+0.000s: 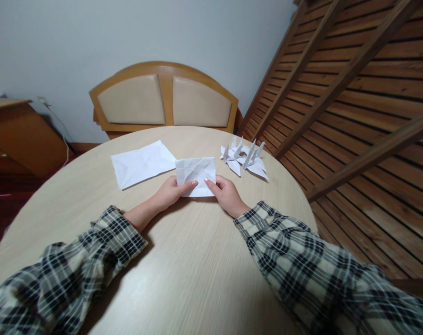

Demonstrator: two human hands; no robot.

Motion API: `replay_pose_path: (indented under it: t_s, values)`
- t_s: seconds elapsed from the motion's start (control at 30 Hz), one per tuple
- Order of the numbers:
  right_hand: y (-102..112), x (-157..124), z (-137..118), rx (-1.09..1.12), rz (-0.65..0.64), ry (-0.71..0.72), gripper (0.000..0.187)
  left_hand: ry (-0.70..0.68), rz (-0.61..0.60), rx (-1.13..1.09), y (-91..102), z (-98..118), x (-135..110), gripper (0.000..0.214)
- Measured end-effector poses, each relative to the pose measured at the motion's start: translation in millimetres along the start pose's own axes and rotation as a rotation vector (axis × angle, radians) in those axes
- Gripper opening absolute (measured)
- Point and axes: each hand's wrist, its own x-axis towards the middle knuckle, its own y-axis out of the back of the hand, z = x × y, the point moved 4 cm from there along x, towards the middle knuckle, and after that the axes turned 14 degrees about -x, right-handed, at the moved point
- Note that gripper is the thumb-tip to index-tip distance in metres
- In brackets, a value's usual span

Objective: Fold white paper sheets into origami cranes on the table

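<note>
A creased, folded sheet of white paper [196, 168] is held up over the middle of the table, its broad face toward me. My left hand [171, 190] grips its left side, thumb flat across the front. On the other side my right hand [227, 193] pinches the right edge, its thumb also on the front. The two thumb tips lie close together near the lower half of the paper. Behind the paper the other fingers of both hands are mostly hidden.
Another creased white sheet [142, 163] lies flat at the back left of the round wooden table [183, 274]. Several folded paper cranes [246, 158] stand grouped at the back right. Beyond are a padded wooden headboard [135, 100], a slatted wood panel [365, 116] and a wooden cabinet [26, 125].
</note>
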Motion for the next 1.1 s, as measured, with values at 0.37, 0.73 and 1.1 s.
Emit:
replay_pose_path:
  t_s: [0.37,0.73,1.1]
  values:
    - [-3.1,0.4,0.2,0.165,-0.039,-0.032,0.030,-0.012,-0.029,0.057,-0.5,2.5,-1.2,0.037]
    - [3.2,1.5,3.8,0.080,0.067,-0.052,0.035,0.024,-0.104,0.175,-3.5,3.9,-3.7,0.037]
    - [6.1,2.2,5.8,0.092,0.101,-0.064,0.032,-0.011,0.043,-0.155,1.6,1.3,2.0,0.040]
